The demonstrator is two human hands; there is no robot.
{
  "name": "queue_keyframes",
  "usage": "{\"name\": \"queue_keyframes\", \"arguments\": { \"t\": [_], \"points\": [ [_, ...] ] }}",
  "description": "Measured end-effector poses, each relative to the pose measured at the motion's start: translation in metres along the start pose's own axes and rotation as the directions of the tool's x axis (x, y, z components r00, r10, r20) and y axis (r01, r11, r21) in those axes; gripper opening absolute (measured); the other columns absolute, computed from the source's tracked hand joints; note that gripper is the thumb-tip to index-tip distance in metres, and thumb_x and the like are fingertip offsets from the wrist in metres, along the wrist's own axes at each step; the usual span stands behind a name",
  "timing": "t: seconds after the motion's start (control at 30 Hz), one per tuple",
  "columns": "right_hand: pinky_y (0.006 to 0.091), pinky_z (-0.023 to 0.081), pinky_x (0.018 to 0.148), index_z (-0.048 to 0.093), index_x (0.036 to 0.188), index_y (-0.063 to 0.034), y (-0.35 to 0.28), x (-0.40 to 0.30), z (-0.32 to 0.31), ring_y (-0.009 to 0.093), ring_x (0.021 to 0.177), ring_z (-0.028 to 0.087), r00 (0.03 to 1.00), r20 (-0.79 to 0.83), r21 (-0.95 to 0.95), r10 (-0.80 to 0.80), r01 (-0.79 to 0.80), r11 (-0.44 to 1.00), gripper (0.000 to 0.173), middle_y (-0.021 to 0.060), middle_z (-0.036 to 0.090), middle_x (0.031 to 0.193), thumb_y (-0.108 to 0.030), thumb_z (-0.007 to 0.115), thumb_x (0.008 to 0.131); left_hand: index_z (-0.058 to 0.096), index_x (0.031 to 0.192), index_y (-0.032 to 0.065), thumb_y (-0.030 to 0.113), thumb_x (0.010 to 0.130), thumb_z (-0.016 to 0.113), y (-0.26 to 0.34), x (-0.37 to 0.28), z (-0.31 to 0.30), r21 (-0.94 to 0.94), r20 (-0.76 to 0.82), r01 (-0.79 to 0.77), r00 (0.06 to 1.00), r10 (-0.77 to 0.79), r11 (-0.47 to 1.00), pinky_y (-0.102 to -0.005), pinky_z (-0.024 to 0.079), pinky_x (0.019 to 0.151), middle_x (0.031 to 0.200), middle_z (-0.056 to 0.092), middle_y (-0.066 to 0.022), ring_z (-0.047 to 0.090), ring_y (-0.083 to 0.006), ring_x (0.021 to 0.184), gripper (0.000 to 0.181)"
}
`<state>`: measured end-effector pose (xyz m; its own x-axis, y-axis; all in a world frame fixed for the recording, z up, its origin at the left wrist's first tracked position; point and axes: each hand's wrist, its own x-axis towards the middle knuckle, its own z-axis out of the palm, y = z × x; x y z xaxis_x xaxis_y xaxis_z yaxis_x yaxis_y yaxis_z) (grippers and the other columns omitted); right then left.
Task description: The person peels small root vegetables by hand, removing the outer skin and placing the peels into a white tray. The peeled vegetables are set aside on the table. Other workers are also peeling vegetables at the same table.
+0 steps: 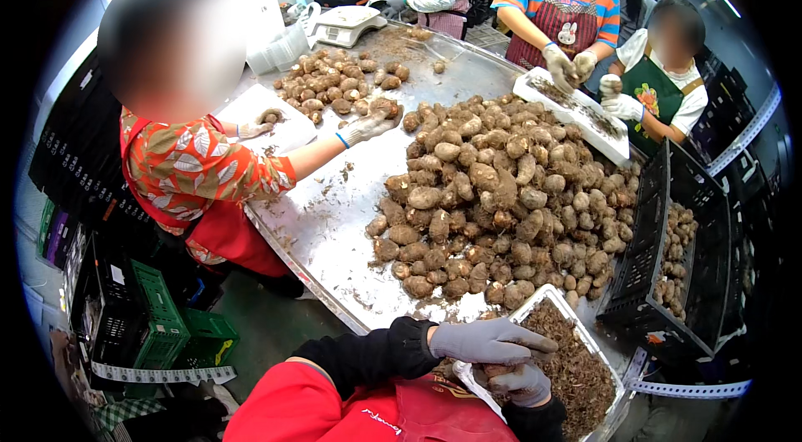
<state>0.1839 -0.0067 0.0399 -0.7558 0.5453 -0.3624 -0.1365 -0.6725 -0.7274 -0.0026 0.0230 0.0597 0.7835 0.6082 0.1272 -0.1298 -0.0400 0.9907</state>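
Observation:
My left hand (pixel 485 340), in a grey glove, lies over the near edge of a white foam box (pixel 611 357) filled with brown fibrous peelings (pixel 570 367). Just below it my right hand (pixel 523 382), gloved too, is closed on a brown taro corm (pixel 495 370), which my left hand partly covers. Whether my left fingers press on the corm I cannot tell. A large heap of hairy taro corms (pixel 501 191) lies on the metal table beyond both hands.
A black plastic crate (pixel 639 241) with corms stands at right. Left, a co-worker's gloved hand (pixel 376 122) holds a corm near a smaller pile (pixel 332 78). Co-workers across the table handle things over a white foam tray (pixel 526 88). A white scale (pixel 348 25) stands at the far end.

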Motion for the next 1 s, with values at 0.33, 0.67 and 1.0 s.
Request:
{"name": "queue_keyframes", "arguments": {
  "t": [0.33,0.67,1.0],
  "points": [
    [0.0408,0.056,0.067,0.057,0.113,-0.0045,-0.009,0.012,0.01,0.036,0.079,0.071,0.747,-0.181,-0.983,-0.639,-0.121,0.137,0.058,0.0176,0.07,0.089,-0.015,0.088,0.065,0.044,0.145,-0.0022,0.021,0.107,0.038,-0.05,0.008,0.019,0.06,-0.634,-0.124,0.762,0.133,0.991,-0.0314,0.036,0.112,0.143,0.055,-0.0154,0.05,-0.0227,0.132,0.045],
    [0.0344,0.055,0.079,0.058,0.12,-0.003,-0.003,0.009,-0.013,0.021,0.091,0.07,0.905,-0.165,-0.645,-0.392,0.201,0.737,0.059,0.0096,0.07,0.103,-0.024,0.086,0.073,0.025,0.153,-0.006,0.019,0.108,0.037,-0.056,0.014,0.02,-0.18,-0.522,-0.324,0.832,0.189,0.929,-0.0297,0.03,0.115,0.148,0.048,-0.0156,0.043,-0.0216,0.138,0.053],
    [0.0253,0.049,0.08,0.062,0.115,-0.0022,-0.016,0.004,-0.003,0.009,0.089,0.061,0.964,-0.11,-0.18,-0.243,0.221,0.959,0.041,-0.0015,0.066,0.099,-0.01,0.081,0.079,0.034,0.149,-0.0049,0.021,0.104,0.046,-0.015,0.021,-0.008,-0.359,-0.387,-0.047,0.916,-0.103,0.932,-0.0355,0.042,0.108,0.137,0.058,-0.0178,0.054,-0.0235,0.129,0.053]
  ]
}}
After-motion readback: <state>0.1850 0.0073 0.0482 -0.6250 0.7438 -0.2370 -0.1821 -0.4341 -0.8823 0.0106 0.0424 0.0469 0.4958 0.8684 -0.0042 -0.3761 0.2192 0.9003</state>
